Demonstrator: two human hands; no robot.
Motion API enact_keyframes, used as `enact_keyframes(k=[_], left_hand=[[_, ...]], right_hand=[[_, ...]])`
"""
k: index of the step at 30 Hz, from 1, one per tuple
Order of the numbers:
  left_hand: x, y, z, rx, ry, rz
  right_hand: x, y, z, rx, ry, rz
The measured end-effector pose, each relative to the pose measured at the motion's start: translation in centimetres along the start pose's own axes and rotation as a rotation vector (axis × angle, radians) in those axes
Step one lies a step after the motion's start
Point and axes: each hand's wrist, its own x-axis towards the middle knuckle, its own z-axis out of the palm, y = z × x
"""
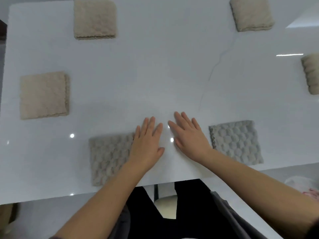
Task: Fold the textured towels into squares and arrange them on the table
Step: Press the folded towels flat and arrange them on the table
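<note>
Several folded textured towels lie apart on the white table (155, 75). A grey square towel (108, 157) sits near the front edge, and my left forearm crosses its right side. Another grey square towel (236, 142) lies to the right of my right hand. Beige folded towels rest at the left (44, 95), back left (95, 18), back right (251, 13) and right edge (311, 75). My left hand (148, 144) and right hand (188, 137) lie flat and open on the bare table between the two grey towels, holding nothing.
The table's front edge runs just below my hands, with my dark-clothed lap under it. A thin thread or crack line (212, 69) runs across the tabletop at the right. Something white and pink (307, 188) lies off the table at the lower right.
</note>
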Motion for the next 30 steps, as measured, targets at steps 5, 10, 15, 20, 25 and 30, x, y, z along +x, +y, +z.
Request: enact_keyframes(k=[5,10,15,20,25,30], left_hand=[[1.4,2.9,1.1,-0.074,0.041,-0.132],[2.6,5.0,1.4,-0.081,0.061,-0.084],[4.2,7.0,2.1,-0.054,0.075,0.023],[5.6,8.1,2.4,-0.044,0.091,0.042],[6.3,10.4,2.7,-0.069,0.121,0.051],[6.9,14.0,4.0,-0.215,0.218,-0.093]], right_hand=[[0.1,4.3,-1.4,-0.03,0.027,-0.101],[0.3,6.1,-2.4,0.007,0.023,-0.13],[-0.1,8.3,-3.0,0.044,0.073,-0.045],[-0.6,10.8,-3.5,0.071,0.08,0.022],[-1.2,13.2,-4.4,0.036,0.027,0.004],[-2.4,17.4,-4.6,0.032,0.007,-0.101]])
